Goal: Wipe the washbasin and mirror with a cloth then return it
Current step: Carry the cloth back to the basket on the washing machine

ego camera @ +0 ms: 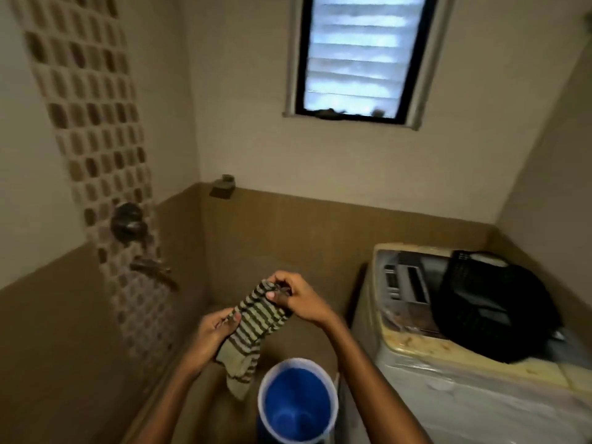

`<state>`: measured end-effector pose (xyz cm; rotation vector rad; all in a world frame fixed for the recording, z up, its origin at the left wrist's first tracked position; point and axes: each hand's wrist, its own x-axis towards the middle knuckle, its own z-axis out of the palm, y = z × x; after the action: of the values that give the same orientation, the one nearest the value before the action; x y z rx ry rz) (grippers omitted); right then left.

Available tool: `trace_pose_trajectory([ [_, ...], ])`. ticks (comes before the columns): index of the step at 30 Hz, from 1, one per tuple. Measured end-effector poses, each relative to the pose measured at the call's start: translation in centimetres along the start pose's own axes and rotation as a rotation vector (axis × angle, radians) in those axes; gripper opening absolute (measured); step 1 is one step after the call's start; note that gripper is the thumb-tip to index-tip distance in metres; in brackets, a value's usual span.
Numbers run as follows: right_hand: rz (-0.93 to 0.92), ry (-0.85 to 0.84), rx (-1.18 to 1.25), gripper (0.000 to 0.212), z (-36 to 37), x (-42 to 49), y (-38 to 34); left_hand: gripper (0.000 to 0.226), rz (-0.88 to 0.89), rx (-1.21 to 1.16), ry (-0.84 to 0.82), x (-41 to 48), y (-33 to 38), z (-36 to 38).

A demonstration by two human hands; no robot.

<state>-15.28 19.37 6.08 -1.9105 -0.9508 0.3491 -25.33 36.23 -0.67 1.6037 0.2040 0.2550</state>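
A green cloth with dark stripes (253,325) hangs between both hands in front of me, its lower end drooping towards the floor. My right hand (298,299) pinches the cloth's upper end. Lower and to the left, my left hand (211,334) grips its side edge. No washbasin or mirror appears in the head view.
A blue bucket with a white rim (298,402) stands just below the cloth. To the right is a top-loading washing machine (448,379) with a black basket (493,306) on its lid. Taps (128,222) stick out from the tiled left wall. A louvred window (358,56) is high on the far wall.
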Motion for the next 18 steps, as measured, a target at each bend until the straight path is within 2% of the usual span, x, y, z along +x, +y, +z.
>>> trace_pose_trajectory([
  [1,0.018,0.078,-0.027,0.014,-2.5,-0.6,1.6,0.052,0.021,0.030,-0.050,2.0,0.2,2.7],
  [4,0.092,0.302,-0.060,0.007,-10.5,-3.0,5.7,0.027,-0.019,0.116,-0.326,7.3,0.0,10.9],
  [8,0.268,0.538,-0.087,0.007,-19.9,-7.3,10.7,0.025,-0.126,0.156,-0.590,12.4,0.2,20.9],
  [10,0.352,0.688,-0.074,0.012,-23.9,-9.5,13.3,0.009,-0.135,0.112,-0.651,14.7,0.6,25.8],
  [13,0.458,0.890,-0.055,0.017,-29.0,-12.5,16.4,0.015,-0.161,0.039,-0.693,17.7,1.5,32.3],
  [18,0.599,0.997,-0.031,0.011,-34.0,-15.3,20.1,0.024,-0.124,0.053,-0.737,21.9,0.9,40.3],
])
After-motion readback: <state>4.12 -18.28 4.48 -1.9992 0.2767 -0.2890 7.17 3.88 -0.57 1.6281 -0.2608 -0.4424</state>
